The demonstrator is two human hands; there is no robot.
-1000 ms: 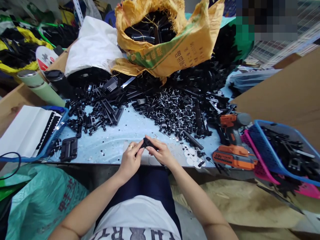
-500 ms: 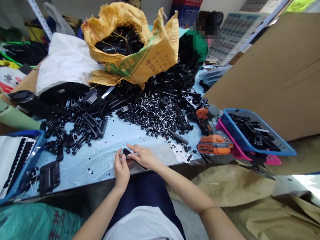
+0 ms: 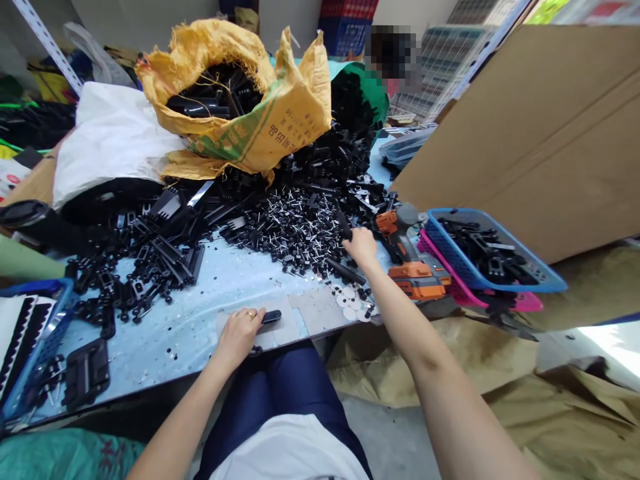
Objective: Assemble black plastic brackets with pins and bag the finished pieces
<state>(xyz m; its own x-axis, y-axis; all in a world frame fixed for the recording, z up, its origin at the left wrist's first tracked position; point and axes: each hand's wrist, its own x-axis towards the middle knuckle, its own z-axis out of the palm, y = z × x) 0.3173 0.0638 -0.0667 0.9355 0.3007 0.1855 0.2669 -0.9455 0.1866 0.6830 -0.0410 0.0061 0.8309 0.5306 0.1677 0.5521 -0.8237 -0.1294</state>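
Observation:
My left hand (image 3: 243,331) rests at the table's front edge, its fingers closed on a small black plastic part (image 3: 273,317). The part's rounded end sticks out to the right; the rest lies under my fingers. Farther right, my right hand (image 3: 362,247) is closed on a dark bar-like piece (image 3: 345,225) at the right side of a heap of small black parts with silvery pins (image 3: 305,230). What kind of piece it is I cannot make out. A black rod (image 3: 345,271) lies just below that hand. White discs (image 3: 353,307) are scattered near the front edge.
An orange and grey cordless drill (image 3: 417,277) lies right of my right hand, beside a blue basket (image 3: 500,267) of black parts. A yellow woven sack (image 3: 280,127) stands behind the heap. Cardboard (image 3: 530,140) rises at the right. A person (image 3: 393,57) is at the back.
My right hand has left the part it held together with my left hand and moved right and away to the heap. My left hand has turned palm-down over the part.

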